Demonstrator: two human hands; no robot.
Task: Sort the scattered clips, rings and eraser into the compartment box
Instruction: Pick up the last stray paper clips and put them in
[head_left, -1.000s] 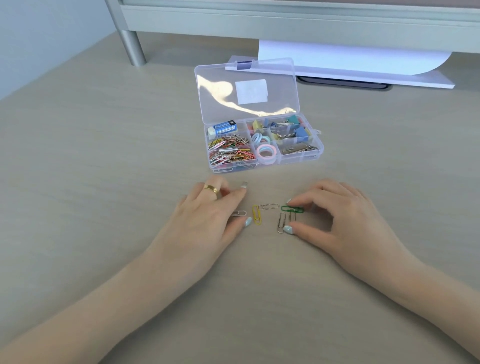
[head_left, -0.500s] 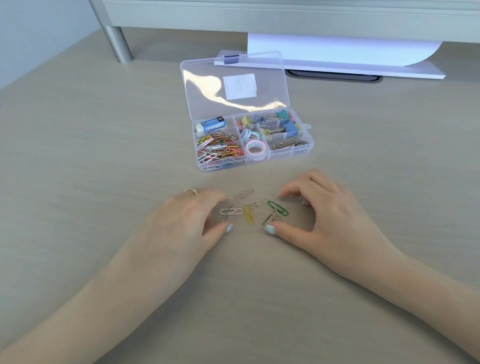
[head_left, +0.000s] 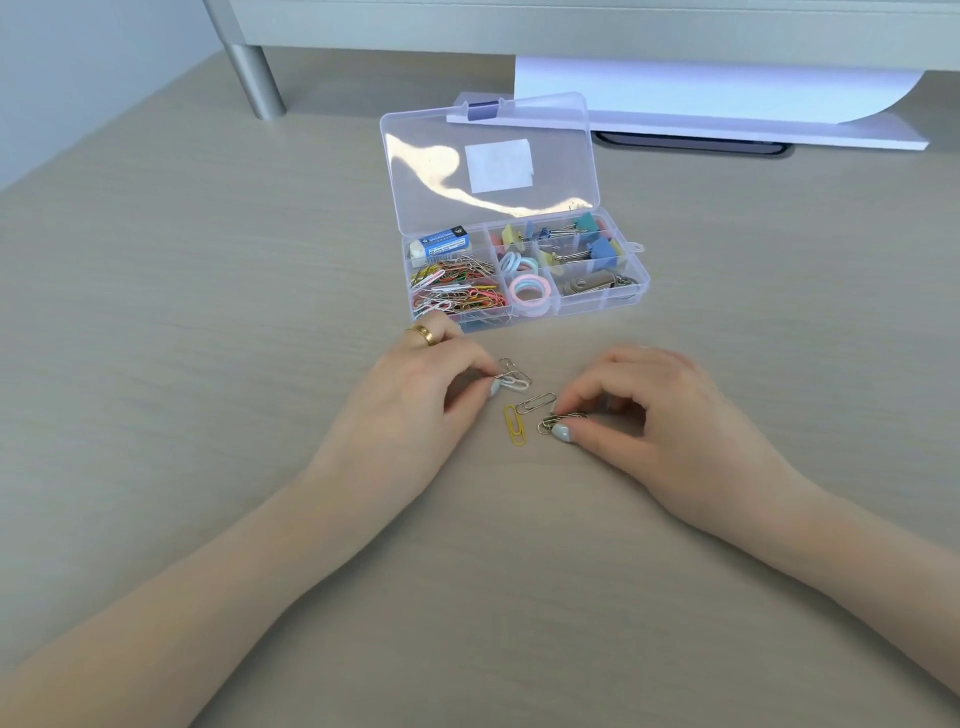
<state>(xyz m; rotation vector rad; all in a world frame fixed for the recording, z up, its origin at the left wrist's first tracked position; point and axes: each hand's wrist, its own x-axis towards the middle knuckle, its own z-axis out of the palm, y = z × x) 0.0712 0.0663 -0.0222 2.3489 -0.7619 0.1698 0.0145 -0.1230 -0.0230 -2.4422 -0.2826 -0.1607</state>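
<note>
Just in front of the open compartment box (head_left: 524, 280) on the bench (head_left: 208, 312), the left hand (head_left: 415, 395) is pinching a small bunch of silver and white paper clips (head_left: 511, 375) while the right hand (head_left: 654, 415) is pinching a dark clip cluster (head_left: 558, 420); a yellow clip (head_left: 514, 424) and a silver clip (head_left: 536, 402) are lying loose between them. Each pinch probably needs lifting clear, then dropping into the box's front-left clip compartment. The eraser (head_left: 440, 245) in the rear-left compartment is bearing a blue label whose writing is too small to read.

Beige wood-grain desk (head_left: 208, 312), pale wall (head_left: 78, 62)
</note>
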